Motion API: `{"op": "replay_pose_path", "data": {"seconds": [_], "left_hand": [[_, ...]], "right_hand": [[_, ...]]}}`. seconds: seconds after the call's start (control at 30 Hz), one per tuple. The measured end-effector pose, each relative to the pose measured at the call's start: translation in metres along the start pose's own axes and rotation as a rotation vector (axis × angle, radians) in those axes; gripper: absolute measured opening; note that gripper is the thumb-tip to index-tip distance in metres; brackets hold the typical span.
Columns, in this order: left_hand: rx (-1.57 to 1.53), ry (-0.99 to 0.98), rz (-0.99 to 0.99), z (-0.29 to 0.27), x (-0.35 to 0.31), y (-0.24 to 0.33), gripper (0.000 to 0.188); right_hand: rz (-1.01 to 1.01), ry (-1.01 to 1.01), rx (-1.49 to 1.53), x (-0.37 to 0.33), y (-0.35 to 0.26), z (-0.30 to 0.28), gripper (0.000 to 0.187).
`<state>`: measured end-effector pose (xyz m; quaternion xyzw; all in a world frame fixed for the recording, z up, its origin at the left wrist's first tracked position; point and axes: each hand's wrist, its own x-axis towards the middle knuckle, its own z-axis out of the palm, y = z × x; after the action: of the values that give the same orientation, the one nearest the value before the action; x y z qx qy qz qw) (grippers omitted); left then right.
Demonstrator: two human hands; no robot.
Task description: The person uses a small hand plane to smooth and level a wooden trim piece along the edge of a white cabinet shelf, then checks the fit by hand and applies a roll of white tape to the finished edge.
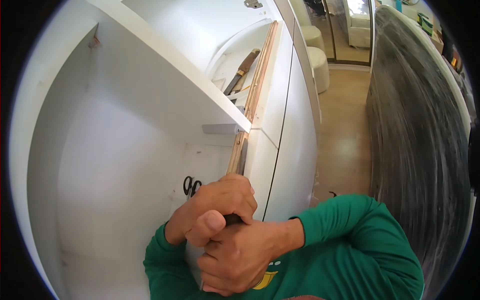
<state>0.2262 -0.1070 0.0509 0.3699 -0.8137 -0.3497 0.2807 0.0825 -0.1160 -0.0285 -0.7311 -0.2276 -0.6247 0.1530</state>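
Both my hands are closed, one beyond the other, on a flat-bladed tool with a dark handle (233, 219). My left hand (222, 197) is the farther one and wraps the tool close to the cabinet edge. Nearer to me, my right hand (235, 257) grips the handle end. Ahead of my left hand the grey blade (243, 156) lies along a raw wooden strip (236, 157) on the white cabinet's front edge. My fingers hide much of the tool, so its exact kind does not show. Black-handled scissors (189, 185) are beside my left hand, inside the cabinet.
A white divider (180, 60) splits the cabinet; a grey cylinder-shaped fitting (220, 129) is fixed at its front. Beyond it lies a wooden-handled knife (246, 64). White fronts (295, 135) run along the right. A dark, film-wrapped panel (415, 135) stands across the wooden floor (345, 135).
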Motion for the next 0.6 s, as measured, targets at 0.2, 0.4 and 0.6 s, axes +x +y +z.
{"op": "replay_pose_path", "data": {"seconds": [0.2,0.4,0.6], "left_hand": [[-0.017,0.063,0.022,0.005,0.001,-0.008,0.075],[-0.002,0.048,-0.011,0.005,0.001,-0.001,0.071],[-0.025,0.09,-0.033,0.013,0.001,0.004,0.067]], "right_hand": [[-0.056,-0.009,-0.034,-0.005,0.009,-0.004,0.037],[-0.068,0.0,-0.038,-0.006,0.008,-0.005,0.039],[-0.072,0.011,0.022,-0.005,0.003,-0.009,0.041]]}}
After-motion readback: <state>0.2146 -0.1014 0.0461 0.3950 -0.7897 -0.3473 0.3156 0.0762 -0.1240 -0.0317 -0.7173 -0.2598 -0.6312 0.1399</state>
